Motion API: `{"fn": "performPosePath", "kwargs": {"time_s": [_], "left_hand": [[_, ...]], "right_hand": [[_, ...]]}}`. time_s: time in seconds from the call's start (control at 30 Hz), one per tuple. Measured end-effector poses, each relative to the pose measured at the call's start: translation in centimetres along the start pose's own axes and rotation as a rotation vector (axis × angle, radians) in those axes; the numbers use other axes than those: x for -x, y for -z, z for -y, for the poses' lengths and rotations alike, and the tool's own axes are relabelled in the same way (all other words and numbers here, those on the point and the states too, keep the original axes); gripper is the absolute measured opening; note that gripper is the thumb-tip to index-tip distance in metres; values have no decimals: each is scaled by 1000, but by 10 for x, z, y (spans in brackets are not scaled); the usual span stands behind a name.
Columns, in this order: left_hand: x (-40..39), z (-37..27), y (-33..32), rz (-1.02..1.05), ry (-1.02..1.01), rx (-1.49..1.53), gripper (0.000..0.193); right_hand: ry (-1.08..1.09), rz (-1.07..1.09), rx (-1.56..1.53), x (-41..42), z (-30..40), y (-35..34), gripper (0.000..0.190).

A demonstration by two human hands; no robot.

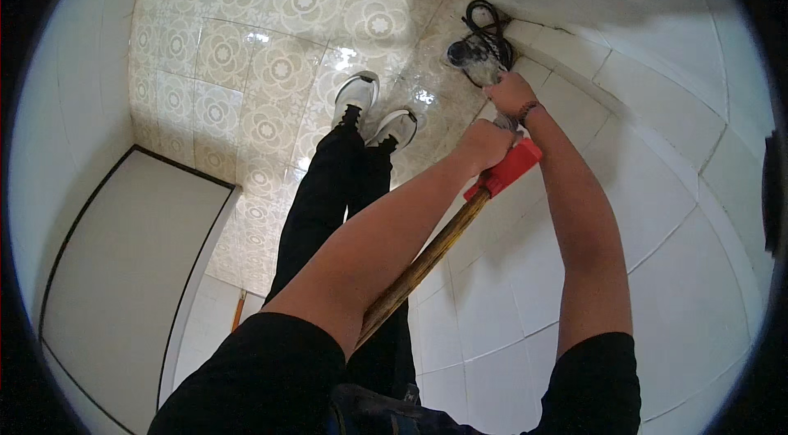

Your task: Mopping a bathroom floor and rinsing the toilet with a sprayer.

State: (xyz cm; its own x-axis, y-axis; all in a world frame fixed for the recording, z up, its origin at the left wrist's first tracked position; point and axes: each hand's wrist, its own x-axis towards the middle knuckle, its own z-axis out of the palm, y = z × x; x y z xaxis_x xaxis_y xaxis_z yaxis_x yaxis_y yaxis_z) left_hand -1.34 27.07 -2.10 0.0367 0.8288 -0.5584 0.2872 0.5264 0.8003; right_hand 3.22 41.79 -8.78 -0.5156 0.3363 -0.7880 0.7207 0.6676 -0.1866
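Note:
A mop with a red plastic head (511, 167) and a worn wooden handle (425, 262) slants across the view, its handle passing under my left forearm. My left hand (489, 142) is closed around the grey, wet-looking mop strands (506, 122) close to the red head. Farther along the strands, my right hand (516, 93), with a beaded bracelet at the wrist, grips them too. Beyond it the strands seem to spread near the floor, beside a dark round object (458, 54) that I cannot identify. A black cord or hose (486, 16) lies coiled there in the corner.
My two light shoes (357, 93) stand on a patterned tile floor (228, 53) with shiny, wet-looking patches. White tiled walls (677, 287) rise at the right. A pale panel with a dark edge (135, 275), perhaps a door, is at the lower left.

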Motion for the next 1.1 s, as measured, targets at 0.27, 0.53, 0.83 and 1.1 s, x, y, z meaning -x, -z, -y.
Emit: {"fn": "performPosePath", "kwargs": {"time_s": [0.27, 0.53, 0.83, 1.1], "left_hand": [[27, -1, 21, 373, 268, 2314, 49], [53, -46, 22, 754, -410, 2879, 60], [99, -97, 45, 578, -213, 2770, 50], [99, -74, 62, 629, -13, 2705, 48]], "right_hand": [[-154, -70, -2087, 68, 2, 6, 67], [66, 28, -2483, 107, 98, -8, 55], [835, 182, -2702, 36, 46, 49, 53], [192, 255, -2401, 92, 38, 88, 51]]}}
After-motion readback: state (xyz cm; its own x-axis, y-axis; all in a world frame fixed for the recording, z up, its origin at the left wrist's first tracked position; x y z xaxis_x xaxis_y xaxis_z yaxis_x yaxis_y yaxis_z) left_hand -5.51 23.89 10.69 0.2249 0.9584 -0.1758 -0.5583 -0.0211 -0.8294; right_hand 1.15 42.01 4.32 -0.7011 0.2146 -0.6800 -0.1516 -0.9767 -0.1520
